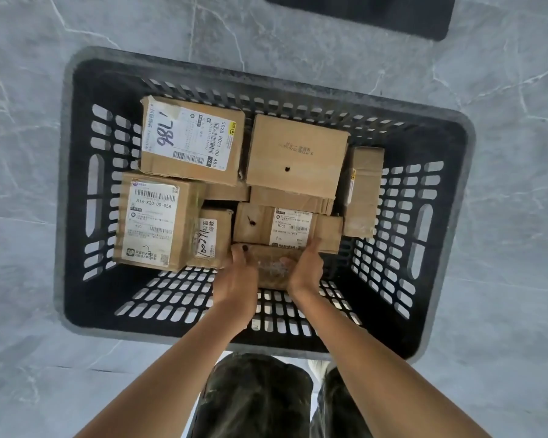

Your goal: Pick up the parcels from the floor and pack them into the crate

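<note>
Two hands hold one small parcel (pixel 274 268) at the 6 o'clock side of the crate (pixel 59 216).
Left hand (pixel 236 281) and right hand (pixel 306 270) clasp its opposite ends, fingers curled over it, just beside a labelled parcel (pixel 290 227) at its 12 o'clock. Other parcels (pixel 192 139) fill the far half. Grey marbled floor (pixel 519 90) surrounds the crate, with a black mat (pixel 358 11) at 12 o'clock.

grey marble floor (pixel 503 74), black crate (pixel 450 128), dark mat (pixel 361 11)
</note>
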`<state>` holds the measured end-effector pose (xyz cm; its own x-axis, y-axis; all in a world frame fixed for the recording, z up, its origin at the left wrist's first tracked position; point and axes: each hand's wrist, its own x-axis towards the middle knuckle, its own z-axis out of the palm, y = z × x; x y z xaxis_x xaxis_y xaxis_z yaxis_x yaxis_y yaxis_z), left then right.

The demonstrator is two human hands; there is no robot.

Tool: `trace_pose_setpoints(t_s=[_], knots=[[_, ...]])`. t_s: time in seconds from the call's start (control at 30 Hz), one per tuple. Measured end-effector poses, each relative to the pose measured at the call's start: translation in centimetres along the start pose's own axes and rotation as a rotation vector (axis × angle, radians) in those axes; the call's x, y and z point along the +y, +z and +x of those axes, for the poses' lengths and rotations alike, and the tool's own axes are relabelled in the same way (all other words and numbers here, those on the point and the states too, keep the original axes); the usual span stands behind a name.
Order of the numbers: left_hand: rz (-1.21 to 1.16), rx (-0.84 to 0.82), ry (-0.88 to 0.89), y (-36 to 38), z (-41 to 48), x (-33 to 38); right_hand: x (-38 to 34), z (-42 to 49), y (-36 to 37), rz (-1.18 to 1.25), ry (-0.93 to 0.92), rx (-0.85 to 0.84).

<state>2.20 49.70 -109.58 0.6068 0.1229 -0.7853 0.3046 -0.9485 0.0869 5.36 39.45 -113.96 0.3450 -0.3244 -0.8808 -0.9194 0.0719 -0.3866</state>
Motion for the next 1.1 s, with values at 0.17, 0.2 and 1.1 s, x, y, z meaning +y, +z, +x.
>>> trace_pose_setpoints(t_s=[0.17, 0.2, 1.1], knots=[[0.242, -0.139, 0.009, 0.4, 0.1, 0.4, -0.2, -0.1, -0.9, -0.199, -0.010, 0.010], [0.230, -0.163, 0.006, 0.0, -0.1, 0.2, -0.6, -0.3, -1.4, -0.366, -0.056, -0.031], [-0.220, 0.804, 0.650, -62.6, -49.3, 19.3, -49.1, -63.5, -29.5, -0.035, -1.130, -0.059]])
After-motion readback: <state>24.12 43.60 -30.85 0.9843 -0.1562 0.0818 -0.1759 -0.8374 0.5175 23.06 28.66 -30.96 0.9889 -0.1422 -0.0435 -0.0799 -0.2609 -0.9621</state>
